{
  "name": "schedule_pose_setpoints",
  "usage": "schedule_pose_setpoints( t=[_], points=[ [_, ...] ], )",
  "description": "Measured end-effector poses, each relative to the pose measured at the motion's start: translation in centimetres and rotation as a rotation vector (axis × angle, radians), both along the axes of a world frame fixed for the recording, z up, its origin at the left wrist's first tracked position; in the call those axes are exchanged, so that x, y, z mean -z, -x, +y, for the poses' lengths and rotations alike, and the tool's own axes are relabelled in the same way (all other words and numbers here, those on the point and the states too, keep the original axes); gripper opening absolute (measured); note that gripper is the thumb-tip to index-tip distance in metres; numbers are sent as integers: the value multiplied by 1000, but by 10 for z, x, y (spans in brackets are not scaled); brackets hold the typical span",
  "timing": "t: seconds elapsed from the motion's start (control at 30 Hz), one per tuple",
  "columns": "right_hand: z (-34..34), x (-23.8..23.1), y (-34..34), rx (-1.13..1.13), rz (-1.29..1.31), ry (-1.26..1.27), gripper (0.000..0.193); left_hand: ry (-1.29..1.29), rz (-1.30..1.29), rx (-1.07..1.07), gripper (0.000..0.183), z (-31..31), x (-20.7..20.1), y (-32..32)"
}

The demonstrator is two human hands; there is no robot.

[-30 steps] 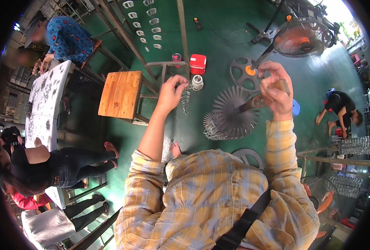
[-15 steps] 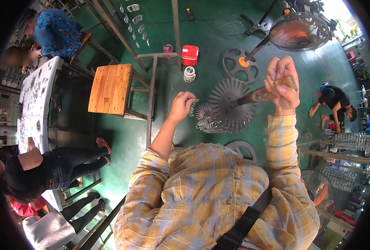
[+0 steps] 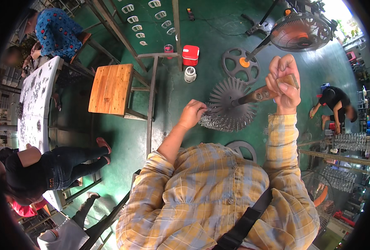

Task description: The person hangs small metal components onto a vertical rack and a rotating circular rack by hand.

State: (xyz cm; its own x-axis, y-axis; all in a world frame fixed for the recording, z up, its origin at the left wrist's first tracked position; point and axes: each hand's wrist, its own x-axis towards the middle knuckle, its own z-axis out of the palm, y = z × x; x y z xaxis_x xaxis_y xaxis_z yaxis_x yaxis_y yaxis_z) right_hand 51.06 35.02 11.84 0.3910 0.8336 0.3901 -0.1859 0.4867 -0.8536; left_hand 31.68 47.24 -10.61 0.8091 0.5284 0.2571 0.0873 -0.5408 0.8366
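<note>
In front of me stands a dark round rack (image 3: pixel 231 103) with many thin prongs round its rim. Small shiny metal pieces (image 3: pixel 218 123) crowd its lower edge. My left hand (image 3: pixel 193 113) is closed in a pinch at the rack's left edge; what lies between its fingertips is too small to make out. A brown metal bar (image 3: pixel 256 96) reaches from the rack's hub up to the right. My right hand (image 3: pixel 283 81) is wrapped round the bar's blocky outer end.
A wooden stool (image 3: pixel 111 89) and a metal frame (image 3: pixel 152 96) stand to the left. Beyond the rack are a red-and-white box (image 3: pixel 190 55), a white jug (image 3: pixel 190 74) and a standing fan (image 3: pixel 300 32). Metal buckle-like pieces (image 3: pixel 155 4) hang at the top. Several people work around me.
My left hand has moved right and slightly nearer me, onto the rack's edge. The hanging metal pieces have turned to face me. At lower left a walking person has shifted right.
</note>
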Motion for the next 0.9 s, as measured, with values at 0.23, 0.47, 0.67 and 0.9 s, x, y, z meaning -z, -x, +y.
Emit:
schedule_pose_setpoints(
  t=[0.23,0.47,0.67,0.9],
  points=[
    [-1,1,0,3,-7,-6,36,-49,-10,27,6,-6,2,-4],
    [-2,0,1,10,3,1,36,-73,-9,17,8,-9,7,-7],
    [-2,1,-2,-3,-3,-15,37,-91,5,10,8,-12,9,-9],
    [-3,2,-4,-10,-4,-25,37,-70,-9,11,10,-14,9,-11]
  ],
)
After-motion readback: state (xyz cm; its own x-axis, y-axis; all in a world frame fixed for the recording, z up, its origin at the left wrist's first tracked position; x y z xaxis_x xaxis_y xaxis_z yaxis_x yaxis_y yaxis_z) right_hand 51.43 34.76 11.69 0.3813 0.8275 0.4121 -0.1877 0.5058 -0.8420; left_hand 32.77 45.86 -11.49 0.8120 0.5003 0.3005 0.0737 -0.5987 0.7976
